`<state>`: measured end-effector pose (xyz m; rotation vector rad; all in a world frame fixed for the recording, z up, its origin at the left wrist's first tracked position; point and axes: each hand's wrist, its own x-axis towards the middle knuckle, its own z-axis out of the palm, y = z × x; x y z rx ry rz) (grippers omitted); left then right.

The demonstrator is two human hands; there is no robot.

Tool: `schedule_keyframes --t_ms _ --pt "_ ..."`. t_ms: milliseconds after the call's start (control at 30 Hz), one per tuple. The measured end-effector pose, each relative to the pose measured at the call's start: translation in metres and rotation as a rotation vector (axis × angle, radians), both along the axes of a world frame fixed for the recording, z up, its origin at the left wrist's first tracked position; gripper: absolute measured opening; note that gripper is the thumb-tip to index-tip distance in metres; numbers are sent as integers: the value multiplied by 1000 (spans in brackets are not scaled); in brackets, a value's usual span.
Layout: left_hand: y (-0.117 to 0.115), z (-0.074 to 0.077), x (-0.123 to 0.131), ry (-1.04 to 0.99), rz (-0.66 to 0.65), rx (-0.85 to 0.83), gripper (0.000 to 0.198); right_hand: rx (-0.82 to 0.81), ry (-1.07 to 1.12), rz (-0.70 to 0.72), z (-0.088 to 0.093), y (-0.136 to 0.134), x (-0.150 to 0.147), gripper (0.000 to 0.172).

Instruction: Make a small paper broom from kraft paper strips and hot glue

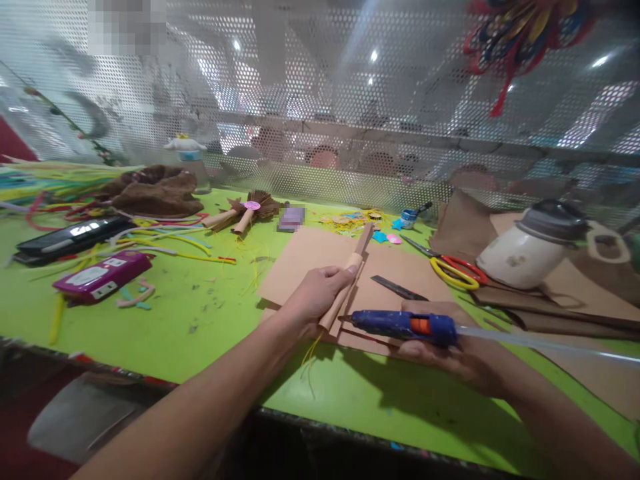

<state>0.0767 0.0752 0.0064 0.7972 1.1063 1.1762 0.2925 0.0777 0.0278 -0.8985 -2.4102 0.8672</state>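
Observation:
My left hand (323, 293) is closed around a rolled tube of brown paper (331, 319), whose darker strip sticks out at the far end. Yellow strings (311, 360) hang from the tube's near end. In my right hand (440, 353) lies a blue hot glue gun (383, 321) with an orange part and a long clear glue stick out of its back. Its nozzle points left, close by the tube's lower edge; whether they touch I cannot tell. Under both hands are flat brown paper sheets (290, 263). A dark-bladed utility knife (397, 288) rests on them beside the glue gun.
Scissors (457, 270) and a lidded white mug (523, 247) stand at the right on brown paper. A purple power strip (105, 275), a black case (75, 239) and coloured pipe cleaners lie left. Finished paper rolls (245, 217) are at the back, before a perforated metal screen (320, 87).

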Motion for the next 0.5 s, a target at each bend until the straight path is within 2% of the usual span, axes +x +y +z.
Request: schedule_keyframes --t_ms 200,333,500 --pt "0 0 0 1 -4 -25 31 -91 -10 7 7 2 -4 32" --pt "0 0 0 -23 -2 -60 25 -21 -42 13 8 4 -4 33" --pt "-1 5 2 -9 12 -64 23 23 -99 48 5 5 -1 27"
